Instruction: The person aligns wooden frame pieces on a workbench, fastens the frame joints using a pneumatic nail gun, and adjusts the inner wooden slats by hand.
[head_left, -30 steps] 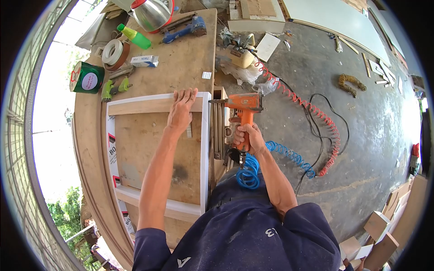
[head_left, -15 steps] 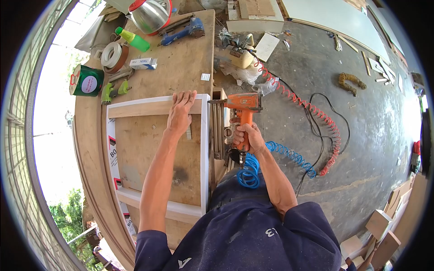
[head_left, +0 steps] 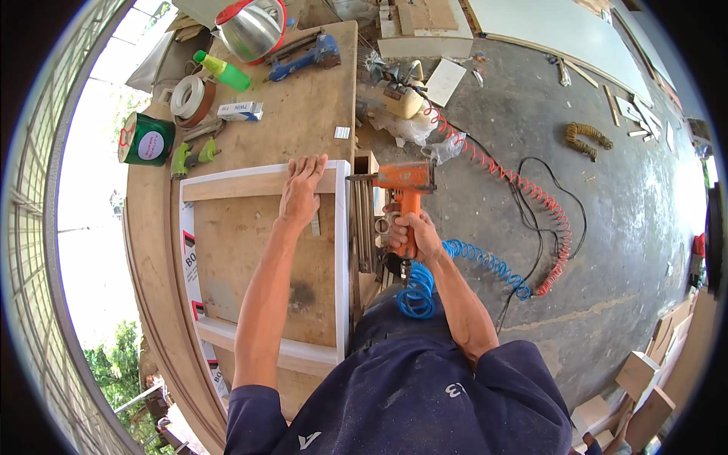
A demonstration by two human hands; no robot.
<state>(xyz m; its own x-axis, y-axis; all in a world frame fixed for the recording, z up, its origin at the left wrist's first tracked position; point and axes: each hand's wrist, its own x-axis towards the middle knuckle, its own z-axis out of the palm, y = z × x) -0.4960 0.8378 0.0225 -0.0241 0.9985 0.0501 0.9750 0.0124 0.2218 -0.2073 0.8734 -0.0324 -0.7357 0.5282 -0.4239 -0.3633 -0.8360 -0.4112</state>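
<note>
My right hand (head_left: 413, 233) is wrapped round the handle of an orange air nail gun (head_left: 406, 177). The gun's nose points left and meets the white-edged side of a wooden frame (head_left: 343, 258) near its upper right corner. Across the frame's top rail lies my left hand (head_left: 302, 189), fingers over the outer edge and thumb at the inner side, gripping it. Below the gun hangs a coiled blue air hose (head_left: 417, 292). The frame lies flat on a wooden workbench (head_left: 303, 98), and the gun's contact point is too small to make out fully.
On the bench are a blue nail gun (head_left: 305, 58), a green bottle (head_left: 222, 70), a kettle (head_left: 252, 32), tape rolls (head_left: 189, 98), a small box (head_left: 240, 111), a green tool (head_left: 196, 155) and a green can (head_left: 148, 139). A red coiled hose (head_left: 523, 186) and black cable cross the floor.
The view has shifted slightly. The orange nail gun sits a touch lower and further left, its nose against the frame's side. Both hands keep their grip.
</note>
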